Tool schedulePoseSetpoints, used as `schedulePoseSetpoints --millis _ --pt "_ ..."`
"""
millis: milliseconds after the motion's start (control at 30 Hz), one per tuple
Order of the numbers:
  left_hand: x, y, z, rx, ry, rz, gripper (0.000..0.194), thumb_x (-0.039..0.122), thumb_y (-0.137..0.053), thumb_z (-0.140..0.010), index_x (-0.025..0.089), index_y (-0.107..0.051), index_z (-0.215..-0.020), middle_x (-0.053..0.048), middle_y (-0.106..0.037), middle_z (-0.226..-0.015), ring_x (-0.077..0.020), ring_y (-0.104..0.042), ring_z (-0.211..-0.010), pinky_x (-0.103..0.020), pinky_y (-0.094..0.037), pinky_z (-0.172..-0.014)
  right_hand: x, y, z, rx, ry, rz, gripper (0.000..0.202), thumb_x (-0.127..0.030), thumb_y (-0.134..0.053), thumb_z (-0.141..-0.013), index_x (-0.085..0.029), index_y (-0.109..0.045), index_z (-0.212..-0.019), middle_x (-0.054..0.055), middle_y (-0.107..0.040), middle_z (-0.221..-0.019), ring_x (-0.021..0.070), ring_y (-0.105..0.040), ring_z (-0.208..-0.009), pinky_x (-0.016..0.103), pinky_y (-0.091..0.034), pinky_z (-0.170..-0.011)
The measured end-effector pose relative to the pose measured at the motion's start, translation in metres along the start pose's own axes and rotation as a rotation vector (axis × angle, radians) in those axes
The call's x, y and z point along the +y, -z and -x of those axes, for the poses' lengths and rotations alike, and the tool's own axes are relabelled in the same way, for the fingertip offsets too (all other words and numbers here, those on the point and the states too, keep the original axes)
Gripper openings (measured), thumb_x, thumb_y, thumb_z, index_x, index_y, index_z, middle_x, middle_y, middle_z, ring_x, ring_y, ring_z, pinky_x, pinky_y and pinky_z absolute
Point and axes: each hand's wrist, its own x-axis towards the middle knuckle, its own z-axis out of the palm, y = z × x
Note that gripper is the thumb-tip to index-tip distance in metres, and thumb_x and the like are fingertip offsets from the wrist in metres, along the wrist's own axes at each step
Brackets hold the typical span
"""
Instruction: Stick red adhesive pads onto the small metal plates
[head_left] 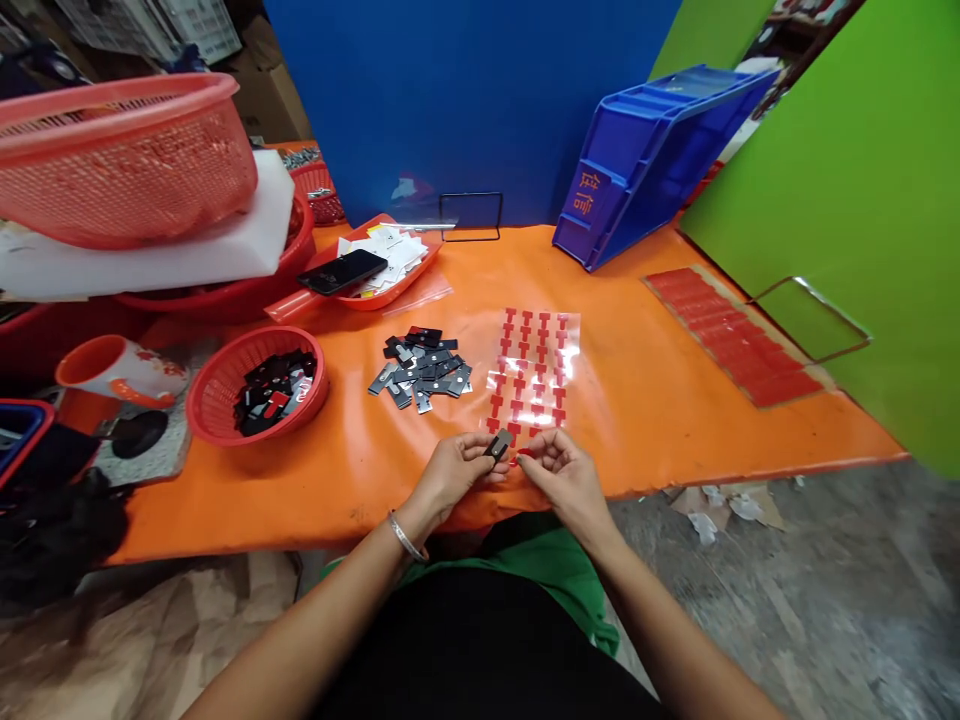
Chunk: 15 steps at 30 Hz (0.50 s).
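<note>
Near the table's front edge, my left hand (454, 470) holds a small black and metal piece (498, 445) between thumb and fingers. Just to its right, my right hand (564, 474) pinches a small red sticker (519, 456); the two hands are close but apart. Beyond them lies a clear sheet with rows of red T-shaped stickers (541, 352). Left of the sheet is a loose pile of black and metal pieces (429, 368). A red basket (205, 398) farther left contains similar pieces, some with red on them.
An orange scoop (427, 268) holds white slips, with a black phone (343, 271) on top. At the left are a mug (94, 362) and a large pink basket (127, 180). A blue bin (637, 170) stands at the back, and a red sheet (731, 335) lies right.
</note>
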Motion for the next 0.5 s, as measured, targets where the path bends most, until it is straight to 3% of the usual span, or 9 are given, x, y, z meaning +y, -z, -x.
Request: schedulePoseSetpoints --millis 200,500 --pt "-0.009 0.017 -0.006 -0.035 0.012 0.025 0.019 -0.001 -0.061 -0.072 0.007 -0.064 -0.089 -0.008 -0.070 -0.079 -0.0113 -0.067 -0.062 -0.021 -0.056 -0.064 0.012 -0.026 0.000 -0.057 -0.028 -0.041 0.026 -0.037 -0.071 -0.069 -0.021 -0.052 -0.078 -0.002 -0.058 -0.074 0.0098 -0.056 -0.053 0.023 -0.052 -0.051" --pt "-0.009 0.021 -0.008 -0.073 0.022 0.034 0.021 0.002 -0.064 -0.070 0.007 -0.064 -0.090 -0.007 -0.071 -0.078 -0.0107 -0.067 -0.062 -0.021 -0.055 -0.065 0.021 -0.032 0.002 -0.022 0.005 -0.048 0.022 -0.032 -0.070 -0.072 -0.022 -0.052 -0.079 -0.003 -0.058 -0.071 0.0107 -0.058 -0.054 0.025 -0.055 -0.054"
